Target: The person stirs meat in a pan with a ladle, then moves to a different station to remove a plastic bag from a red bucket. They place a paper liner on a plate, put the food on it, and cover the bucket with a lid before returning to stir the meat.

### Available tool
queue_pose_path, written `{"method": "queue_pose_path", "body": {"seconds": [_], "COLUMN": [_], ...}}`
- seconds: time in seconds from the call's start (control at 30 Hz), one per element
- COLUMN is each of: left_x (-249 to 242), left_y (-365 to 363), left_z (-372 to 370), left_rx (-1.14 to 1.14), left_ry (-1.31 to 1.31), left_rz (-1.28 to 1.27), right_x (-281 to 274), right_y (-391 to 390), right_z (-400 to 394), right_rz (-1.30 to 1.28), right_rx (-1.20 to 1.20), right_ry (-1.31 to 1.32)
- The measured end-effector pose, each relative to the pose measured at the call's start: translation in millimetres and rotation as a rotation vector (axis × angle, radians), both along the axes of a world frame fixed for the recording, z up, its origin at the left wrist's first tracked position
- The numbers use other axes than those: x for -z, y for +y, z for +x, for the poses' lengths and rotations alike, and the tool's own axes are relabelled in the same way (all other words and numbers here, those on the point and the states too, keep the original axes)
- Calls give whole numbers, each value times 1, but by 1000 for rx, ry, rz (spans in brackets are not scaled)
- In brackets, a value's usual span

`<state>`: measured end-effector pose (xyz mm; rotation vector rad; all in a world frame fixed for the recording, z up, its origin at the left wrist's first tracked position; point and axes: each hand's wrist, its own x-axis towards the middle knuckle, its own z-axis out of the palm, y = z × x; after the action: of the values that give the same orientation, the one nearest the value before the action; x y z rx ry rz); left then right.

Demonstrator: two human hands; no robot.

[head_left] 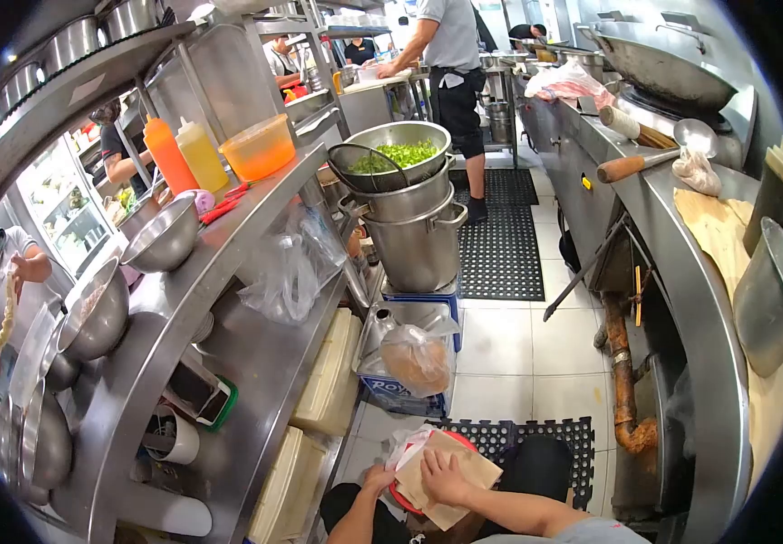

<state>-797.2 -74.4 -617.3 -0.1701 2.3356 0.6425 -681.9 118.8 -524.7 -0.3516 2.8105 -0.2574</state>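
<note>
At the bottom of the head view, a red-rimmed round container [394, 495] stands low between my knees. A sheet of brown paper or cardboard [475, 469] lies over its top. My right hand [444, 478] rests on that brown sheet with its fingers spread. On the container's left side, my left hand [379, 478] is closed at the edge, beside a crumpled whitish plastic bag [407, 442]. What the left fingers grip is partly hidden. The inside of the container is covered by the sheet.
Ahead stands a stacked steel pot [414, 249] under a colander of chopped greens [409, 156]. A bagged brown item [416, 360] sits on a blue crate [400, 394]. Steel shelving [151, 354] runs left; a wok range [672, 218] lines the right. Several people work nearby.
</note>
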Motion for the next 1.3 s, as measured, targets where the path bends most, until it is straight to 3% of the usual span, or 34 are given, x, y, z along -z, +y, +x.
{"method": "queue_pose_path", "body": {"seconds": [0.1,0.2,0.33,0.6,0.77,0.83,0.9,0.97,1.0,1.07,1.1,1.17,1.2,1.3], "left_x": [-28,-17,-41,-92,-67,-66,-66,-67,-75,-91,-97,-103,-106,-125], "left_y": [6,2,8,10,-4,-7,-9,-3,0,18,25,39,41,55], "left_z": [10,15,26,40,41,27,17,0,-2,-9,-8,-2,0,17], "left_rx": [-79,-102,-193,-202,-223,-64,233,363,359,526,526,668,688,752], "left_ry": [4,149,22,46,32,47,316,212,207,232,247,276,270,309], "left_rz": [26,53,93,167,214,213,115,291,284,393,387,466,374,392], "right_x": [14,30,35,32,4,-36,-53,-15,0,8,10,19,20,-28], "right_y": [-14,-27,-33,-43,-23,28,38,59,57,58,53,36,37,49], "right_z": [-1,-7,-8,-5,-13,-47,-58,-104,-110,-124,-121,-97,-86,-77], "right_rz": [64,71,55,69,176,-395,-466,-725,-731,-782,-784,-428,-569,-509], "right_rx": [25,94,148,168,153,-141,339,404,402,273,264,348,428,382], "right_ry": [-20,-5,-24,-17,74,-425,276,-28,-35,-421,-408,-436,-422,-657]}}
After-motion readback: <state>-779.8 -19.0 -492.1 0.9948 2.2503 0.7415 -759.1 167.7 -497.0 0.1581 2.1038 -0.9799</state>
